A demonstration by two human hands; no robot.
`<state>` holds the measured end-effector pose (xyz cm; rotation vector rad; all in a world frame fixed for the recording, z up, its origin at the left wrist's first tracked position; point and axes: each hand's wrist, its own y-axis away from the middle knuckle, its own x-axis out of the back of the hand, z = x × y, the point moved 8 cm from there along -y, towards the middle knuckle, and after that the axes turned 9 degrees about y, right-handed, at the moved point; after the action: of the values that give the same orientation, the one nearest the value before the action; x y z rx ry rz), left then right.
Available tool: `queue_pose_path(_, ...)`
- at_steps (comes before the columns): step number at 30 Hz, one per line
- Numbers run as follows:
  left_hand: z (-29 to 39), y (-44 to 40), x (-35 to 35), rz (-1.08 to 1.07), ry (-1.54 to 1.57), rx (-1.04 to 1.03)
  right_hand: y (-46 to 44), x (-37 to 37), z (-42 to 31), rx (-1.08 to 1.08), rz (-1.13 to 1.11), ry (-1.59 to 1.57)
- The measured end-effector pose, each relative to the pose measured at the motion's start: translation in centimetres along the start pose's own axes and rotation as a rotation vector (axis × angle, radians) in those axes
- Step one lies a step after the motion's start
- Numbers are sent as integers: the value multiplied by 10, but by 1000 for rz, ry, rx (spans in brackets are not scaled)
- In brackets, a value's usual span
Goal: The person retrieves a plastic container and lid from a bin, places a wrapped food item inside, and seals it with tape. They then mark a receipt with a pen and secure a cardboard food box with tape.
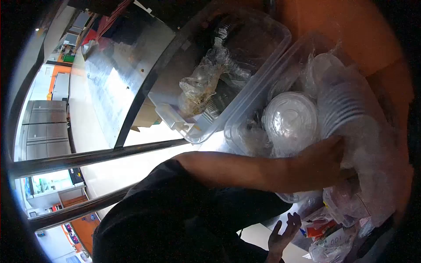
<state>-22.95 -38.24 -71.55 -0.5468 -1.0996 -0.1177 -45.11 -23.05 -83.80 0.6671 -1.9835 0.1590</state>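
Note:
My left hand (326, 166) reaches across from the dark sleeve, its fingers closed on a long clear plastic bag of stacked plastic cups (344, 103). The fingertips are partly hidden against the film. Beside that hand, a round clear plastic lid or container top (291, 120) lies in a translucent plastic bin (239, 131), among crumpled clear film. Lower down, my right hand (285, 231) is held in the air with fingers apart and nothing in it. Close to its fingertips are plastic-wrapped packets (318, 230), one red and orange, and a bag marked "001" (336, 239).
A second translucent bin (267, 39) holds crumpled wrappers and clear plastic pieces (201, 85). Dark metal frame bars (101, 158) cross the left side beside a shiny metal surface (118, 79). Grey cabinets (47, 129) stand farther off. The view is turned sideways.

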Motion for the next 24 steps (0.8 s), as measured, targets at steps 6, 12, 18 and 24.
queue_pose_path(6, -70, 90, 121, 198, 268, 327, -13, 19, 4, -47, 101, -58)
queue_pose_path(12, -189, 210, 94, -507, -251, 1009, -21, 39, -9, 31, 159, -97)
queue_pose_path(18, -203, 239, 20, -671, -36, 885, -10, 32, 5, -38, 134, -149)
queue_pose_path(24, -217, 263, 13, -691, -72, 792, 8, 24, 31, -22, 188, -137)
